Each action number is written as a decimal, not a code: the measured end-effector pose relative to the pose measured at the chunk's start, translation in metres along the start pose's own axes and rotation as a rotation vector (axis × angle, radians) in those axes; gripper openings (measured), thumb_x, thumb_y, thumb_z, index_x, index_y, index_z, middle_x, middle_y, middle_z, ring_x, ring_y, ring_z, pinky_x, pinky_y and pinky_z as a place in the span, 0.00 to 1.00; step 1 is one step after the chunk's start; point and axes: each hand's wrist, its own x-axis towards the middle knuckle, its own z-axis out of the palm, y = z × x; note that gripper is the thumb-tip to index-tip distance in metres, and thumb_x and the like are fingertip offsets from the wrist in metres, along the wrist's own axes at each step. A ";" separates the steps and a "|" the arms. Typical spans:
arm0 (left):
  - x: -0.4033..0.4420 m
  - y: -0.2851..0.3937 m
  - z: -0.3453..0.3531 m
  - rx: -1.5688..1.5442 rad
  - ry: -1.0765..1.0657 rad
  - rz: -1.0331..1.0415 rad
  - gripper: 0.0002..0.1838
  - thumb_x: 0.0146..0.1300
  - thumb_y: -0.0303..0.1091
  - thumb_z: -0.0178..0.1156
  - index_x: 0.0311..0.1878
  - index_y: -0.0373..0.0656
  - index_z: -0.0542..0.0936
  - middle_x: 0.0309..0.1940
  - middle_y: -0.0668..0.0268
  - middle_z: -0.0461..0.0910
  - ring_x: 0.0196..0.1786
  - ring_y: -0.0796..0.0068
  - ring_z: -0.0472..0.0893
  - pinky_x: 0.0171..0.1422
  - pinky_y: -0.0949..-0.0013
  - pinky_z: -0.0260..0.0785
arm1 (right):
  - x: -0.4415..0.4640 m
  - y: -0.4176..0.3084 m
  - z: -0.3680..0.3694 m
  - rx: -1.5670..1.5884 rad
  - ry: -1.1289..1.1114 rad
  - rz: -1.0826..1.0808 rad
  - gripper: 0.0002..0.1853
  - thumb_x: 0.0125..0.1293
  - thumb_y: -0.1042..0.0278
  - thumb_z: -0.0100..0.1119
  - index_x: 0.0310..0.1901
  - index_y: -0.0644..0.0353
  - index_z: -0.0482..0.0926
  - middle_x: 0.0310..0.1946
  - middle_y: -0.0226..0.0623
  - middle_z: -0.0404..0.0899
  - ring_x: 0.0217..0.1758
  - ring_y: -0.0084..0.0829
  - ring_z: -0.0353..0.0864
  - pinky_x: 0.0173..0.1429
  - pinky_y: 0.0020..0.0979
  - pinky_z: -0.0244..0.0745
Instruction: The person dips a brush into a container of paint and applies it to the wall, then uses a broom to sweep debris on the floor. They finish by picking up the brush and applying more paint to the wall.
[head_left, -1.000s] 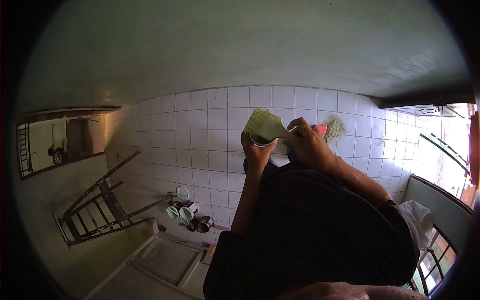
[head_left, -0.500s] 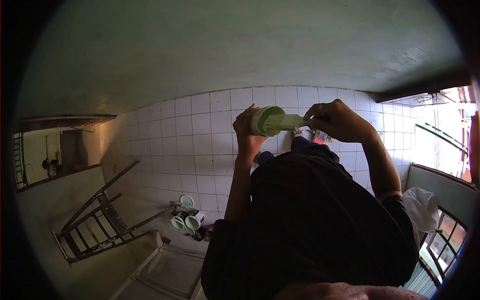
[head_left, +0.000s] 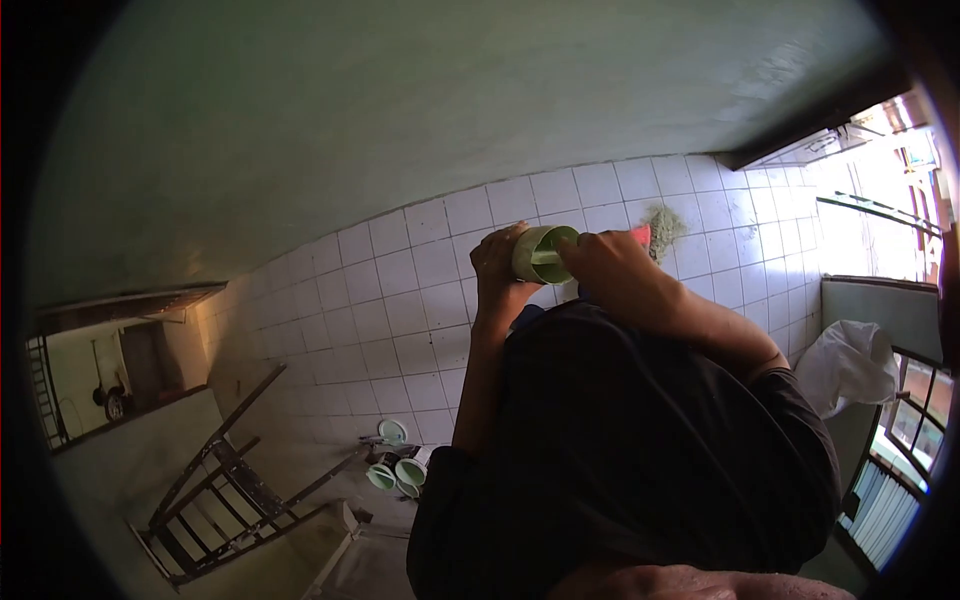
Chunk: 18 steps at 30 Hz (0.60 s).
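Observation:
My left hand (head_left: pixel 493 268) is wrapped round a small round tub (head_left: pixel 520 258), tilted with its mouth facing right. Light green paint coats its inside. From the right, my right hand (head_left: pixel 622 272) reaches to the rim with its fingers closed round a paintbrush (head_left: pixel 546 258). The brush's pale green front part lies inside the tub; most of its handle is hidden by my fingers. Both hands are held in front of my dark shirt (head_left: pixel 640 440), above the floor.
A green wall (head_left: pixel 400 110) rises ahead of white floor tiles (head_left: pixel 440 290). Paint buckets (head_left: pixel 411 470) and a lid (head_left: pixel 392 431) stand lower left, near a wooden ladder (head_left: pixel 240 475). A debris pile (head_left: pixel 664 228) lies beside something red (head_left: pixel 642 236). A white sack (head_left: pixel 848 368) hangs at right.
My right hand has moved left to the tub's mouth, taking the paintbrush deeper inside. The view has turned slightly, and the debris pile now shows.

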 end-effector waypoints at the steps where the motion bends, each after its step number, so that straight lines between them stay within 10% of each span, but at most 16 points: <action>1: -0.003 0.001 0.004 -0.024 -0.022 -0.025 0.48 0.34 0.36 0.89 0.65 0.45 0.78 0.55 0.65 0.86 0.62 0.60 0.82 0.71 0.56 0.65 | -0.004 0.001 0.005 0.066 0.039 0.011 0.18 0.58 0.82 0.64 0.51 0.72 0.78 0.37 0.53 0.85 0.38 0.49 0.89 0.39 0.42 0.84; 18: 0.007 0.020 0.037 -0.246 -0.314 -0.095 0.48 0.33 0.29 0.85 0.66 0.48 0.78 0.58 0.65 0.83 0.64 0.56 0.77 0.72 0.51 0.68 | -0.067 0.022 0.014 0.542 0.380 0.097 0.08 0.67 0.86 0.57 0.46 0.73 0.82 0.47 0.54 0.82 0.46 0.52 0.88 0.50 0.43 0.83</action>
